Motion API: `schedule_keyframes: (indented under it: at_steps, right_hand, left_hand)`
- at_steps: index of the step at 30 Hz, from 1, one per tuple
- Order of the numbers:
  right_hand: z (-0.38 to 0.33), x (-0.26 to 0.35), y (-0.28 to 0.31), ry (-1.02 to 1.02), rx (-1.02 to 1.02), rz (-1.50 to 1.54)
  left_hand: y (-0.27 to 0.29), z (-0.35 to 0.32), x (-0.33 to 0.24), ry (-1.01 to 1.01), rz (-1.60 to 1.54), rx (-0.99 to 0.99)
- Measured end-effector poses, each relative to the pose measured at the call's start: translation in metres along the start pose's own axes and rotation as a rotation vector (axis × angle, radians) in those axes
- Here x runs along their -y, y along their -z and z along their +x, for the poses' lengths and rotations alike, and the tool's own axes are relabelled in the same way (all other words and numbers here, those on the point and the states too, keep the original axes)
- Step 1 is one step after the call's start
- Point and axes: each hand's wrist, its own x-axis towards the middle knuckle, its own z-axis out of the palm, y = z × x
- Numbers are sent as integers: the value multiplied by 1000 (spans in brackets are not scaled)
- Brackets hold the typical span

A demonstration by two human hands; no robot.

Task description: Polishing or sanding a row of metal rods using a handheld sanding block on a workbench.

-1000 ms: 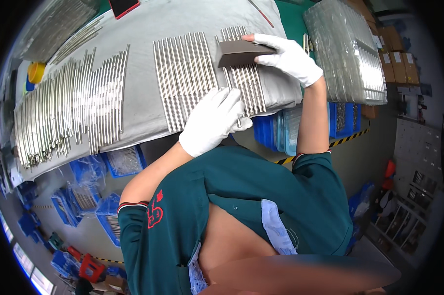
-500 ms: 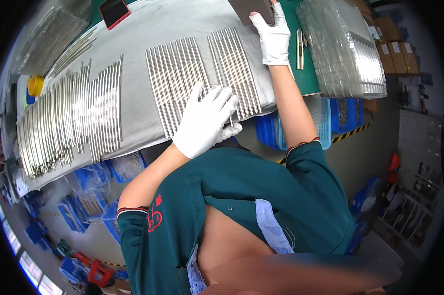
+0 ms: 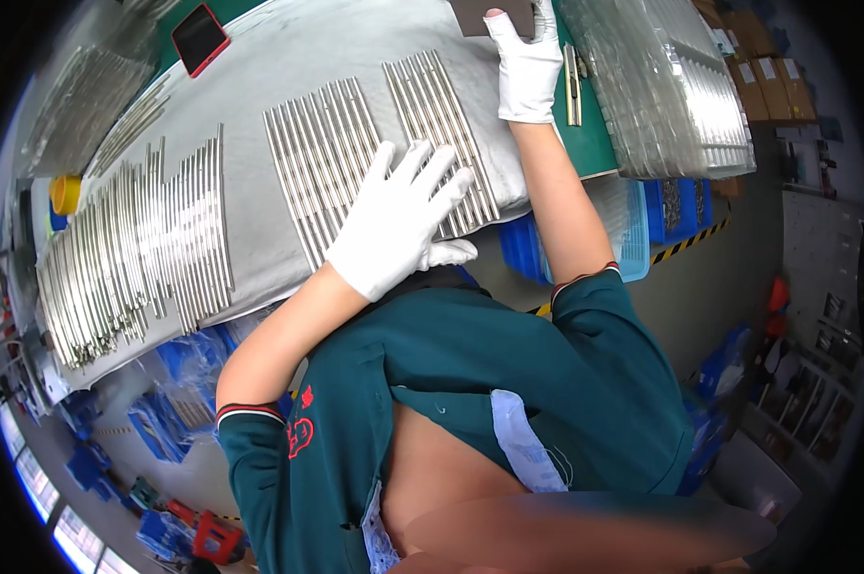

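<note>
My left hand (image 3: 393,225), in a white glove, lies palm down with its fingers spread. It rests over the near ends of two groups of metal rods. The wider left group (image 3: 307,158) passes partly beneath the fingers, and the narrower right group (image 3: 443,124) reaches past the fingertips. My right hand (image 3: 527,77), gloved with the thumb tip bare, grips a dark brown flat piece (image 3: 489,17) at the far edge of the view. The fingers behind that piece are hidden.
Many more rods (image 3: 135,249) lie at the left on the grey cloth (image 3: 245,57). A red-edged phone (image 3: 200,40) sits at the far left. Clear plastic trays (image 3: 661,96) are stacked at the right beside two short metal pieces (image 3: 572,86). Blue bins (image 3: 676,206) stand below the table edge.
My left hand has shifted slightly, its fingers spreading wider. A rod that stood a little apart beside the right group is now in line with it. My right hand still grips the brown piece.
</note>
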Motion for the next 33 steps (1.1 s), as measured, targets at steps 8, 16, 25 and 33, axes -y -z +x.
schedule_keyframes:
  at_steps: [8,16,25,33]
  right_hand:
    - [3,11,-2,-62,-10,205]
    - [-4,48,-11,-245,-61,383]
    - [2,9,-3,-98,8,397]
    - [1,28,-8,-236,-24,369]
  left_hand:
    - [-37,29,-11,-65,-68,48]
    - [-16,-2,-5,49,-66,97]
    - [-20,-1,-6,7,-73,101]
    - [-36,19,-13,-194,-183,62]
